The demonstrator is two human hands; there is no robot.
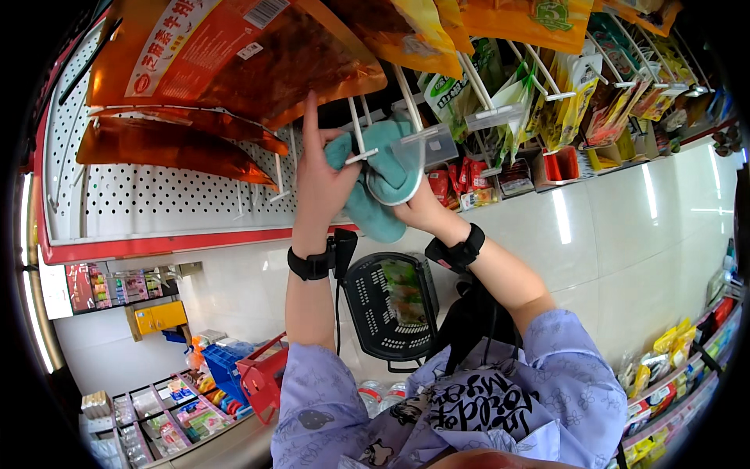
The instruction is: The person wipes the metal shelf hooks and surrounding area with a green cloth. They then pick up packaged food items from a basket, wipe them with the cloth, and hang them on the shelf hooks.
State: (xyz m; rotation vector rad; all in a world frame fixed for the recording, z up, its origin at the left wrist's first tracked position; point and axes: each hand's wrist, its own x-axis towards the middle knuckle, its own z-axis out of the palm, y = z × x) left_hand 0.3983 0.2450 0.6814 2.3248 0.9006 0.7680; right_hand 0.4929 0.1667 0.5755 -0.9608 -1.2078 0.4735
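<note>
Lilac printed fabric of the person's sleeves fills the lower edge, with pale glossy floor tiles and a black perforated plastic shopping basket below the raised wrists. Both wrists carry black bands. Low shelves of small packets run along the floor to either side, and a red crate sits down to the left.

The left hand is mostly open: its forefinger points straight up along the board, the other fingers loosely curled, the palm pressing the edge of a soft teal cloth. The right hand sits just right of and below the cloth, its fingers closed into the folds, so it grips the rag from underneath. The cloth is bunched around a thin white metal display hook, which passes between the two hands; a clear plastic price tab hangs just right of the fingers.

Behind the fingers stands a white perforated metal pegboard with a red lower rim. Above the left forefinger hang large glossy orange foil snack bags; up to the right, rows of yellow and green packets dangle from further hooks.
</note>
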